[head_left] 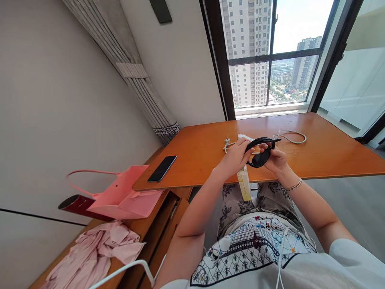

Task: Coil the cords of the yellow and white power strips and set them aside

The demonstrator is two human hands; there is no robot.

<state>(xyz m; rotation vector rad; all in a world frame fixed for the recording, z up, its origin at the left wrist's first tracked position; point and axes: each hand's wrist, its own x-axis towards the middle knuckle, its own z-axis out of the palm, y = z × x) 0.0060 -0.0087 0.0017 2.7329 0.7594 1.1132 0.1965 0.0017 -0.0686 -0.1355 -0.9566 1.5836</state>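
Note:
A pair of black sunglasses (260, 159) is held over the near part of the wooden table (198, 148), one dark lens facing me. My left hand (237, 155) closes on its left side, the fingers partly hidden behind the frame. On the other side, my right hand (275, 159) pinches the frame near a temple arm. Below my left hand, a pale yellowish strip-like object (244, 185) sticks out past the table edge. Behind my hands lie a white plug with cord (227, 143) and a partly covered white item (245, 137).
A dark-screened phone (162, 168) lies at the table's left corner. A looped white cable (296, 141) rests to the right. Left and lower, a wooden cabinet (156, 228) bears a pink bag (120, 200), a dark red cylinder (81, 206) and pink cloth (96, 249).

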